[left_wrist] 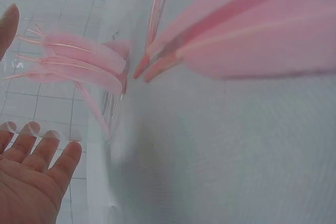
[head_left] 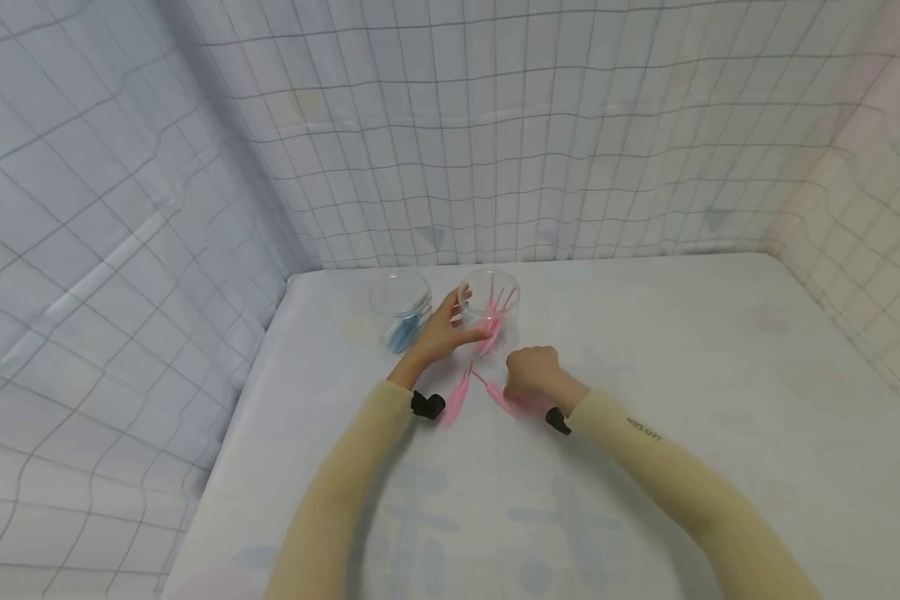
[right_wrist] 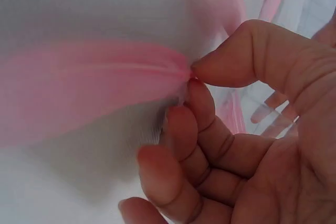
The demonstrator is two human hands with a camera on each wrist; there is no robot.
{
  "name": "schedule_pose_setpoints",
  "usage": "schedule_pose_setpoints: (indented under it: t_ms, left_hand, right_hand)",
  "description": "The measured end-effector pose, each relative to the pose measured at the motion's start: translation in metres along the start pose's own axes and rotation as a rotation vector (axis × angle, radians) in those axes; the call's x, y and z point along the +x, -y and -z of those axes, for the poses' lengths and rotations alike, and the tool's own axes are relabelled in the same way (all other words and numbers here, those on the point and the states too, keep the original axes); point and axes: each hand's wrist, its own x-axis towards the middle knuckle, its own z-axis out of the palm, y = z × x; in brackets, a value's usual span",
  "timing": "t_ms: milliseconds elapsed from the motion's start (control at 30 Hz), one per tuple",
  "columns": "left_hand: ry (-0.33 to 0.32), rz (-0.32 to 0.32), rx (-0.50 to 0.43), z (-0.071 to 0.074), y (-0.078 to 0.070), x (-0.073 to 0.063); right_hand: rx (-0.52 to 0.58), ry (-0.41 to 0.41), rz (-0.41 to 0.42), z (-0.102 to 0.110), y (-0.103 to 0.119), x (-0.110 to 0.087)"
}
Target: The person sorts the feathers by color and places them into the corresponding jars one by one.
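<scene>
A clear round jar (head_left: 517,302) holds several pink feathers (left_wrist: 79,59), quill ends up. My left hand (head_left: 441,335) holds this jar from its left side, thumb across the front and fingertips against the far wall in the left wrist view. In front of the jar, my right hand (head_left: 534,371) pinches a pink feather (right_wrist: 105,74) by its quill end between thumb and forefinger, its vane trailing back toward me. Two more pink feathers lie between the hands: a left feather (head_left: 457,402) and a right feather (head_left: 501,398), quill ends close together.
Left of my left hand stands a second clear jar (head_left: 378,302) with blue feathers (head_left: 405,332) in it. A white cloth covers the table (head_left: 682,375). Grid-patterned curtains (head_left: 495,167) hang behind the table and along both sides.
</scene>
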Motion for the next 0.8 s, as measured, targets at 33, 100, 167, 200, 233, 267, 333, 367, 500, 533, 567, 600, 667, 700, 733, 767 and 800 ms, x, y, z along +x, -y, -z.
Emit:
schedule_pose_setpoints:
  t_ms: [33, 100, 167, 200, 233, 267, 333, 367, 500, 533, 567, 600, 667, 700, 733, 767, 800]
  left_hand:
    - [0.000, 0.002, 0.001, 0.000, 0.000, 0.000]
    - [-0.002, 0.006, 0.004, -0.001, 0.000, 0.000]
    - [-0.004, 0.006, 0.004, -0.001, -0.001, -0.001]
    - [-0.002, 0.008, 0.005, -0.002, -0.001, -0.001]
    - [-0.001, 0.009, 0.006, -0.002, -0.001, -0.001]
    - [0.003, 0.013, 0.006, -0.002, -0.001, -0.002]
    - [0.007, 0.014, 0.006, -0.003, -0.001, -0.003]
    - [0.008, 0.017, 0.008, -0.003, -0.001, -0.003]
    - [0.002, 0.014, 0.014, -0.002, -0.002, -0.003]
    - [0.001, 0.013, 0.014, -0.002, -0.002, -0.003]
    - [-0.001, 0.009, 0.012, -0.002, -0.002, -0.002]
    - [-0.002, 0.007, 0.011, -0.002, -0.002, -0.002]
    - [-0.004, 0.005, 0.009, -0.002, -0.002, 0.000]
    - [-0.005, 0.010, 0.009, -0.002, -0.002, 0.000]
    - [-0.005, 0.015, 0.011, -0.002, -0.002, 0.000]
    - [-0.004, 0.022, 0.012, -0.002, -0.002, 0.001]
    - [-0.004, 0.029, 0.012, -0.003, -0.002, 0.001]
  right_hand:
    - [-0.009, -0.001, 0.000, -0.001, 0.001, 0.000]
    - [-0.029, 0.000, -0.001, -0.002, 0.004, -0.001]
    - [-0.043, 0.005, -0.003, -0.004, 0.004, -0.001]
    - [-0.045, 0.008, -0.007, -0.005, 0.004, -0.001]
    - [-0.045, 0.012, -0.010, -0.006, 0.003, -0.002]
    - [-0.039, 0.011, -0.011, -0.007, 0.001, -0.002]
    - [-0.007, 0.001, -0.006, -0.006, -0.004, -0.004]
    - [0.014, -0.006, -0.004, -0.005, -0.007, -0.005]
    - [0.177, -0.089, 0.033, 0.012, -0.021, -0.010]
    - [0.241, -0.126, 0.045, 0.018, -0.025, -0.011]
    - [0.318, -0.174, 0.069, 0.024, -0.028, -0.011]
    - [0.405, -0.232, 0.099, 0.029, -0.031, -0.011]
    - [0.566, -0.372, 0.163, 0.039, -0.036, -0.010]
    - [0.645, -0.447, 0.199, 0.043, -0.036, -0.009]
    - [0.716, -0.522, 0.225, 0.047, -0.037, -0.008]
    - [0.782, -0.592, 0.240, 0.050, -0.036, -0.007]
    - [0.837, -0.663, 0.242, 0.053, -0.035, -0.005]
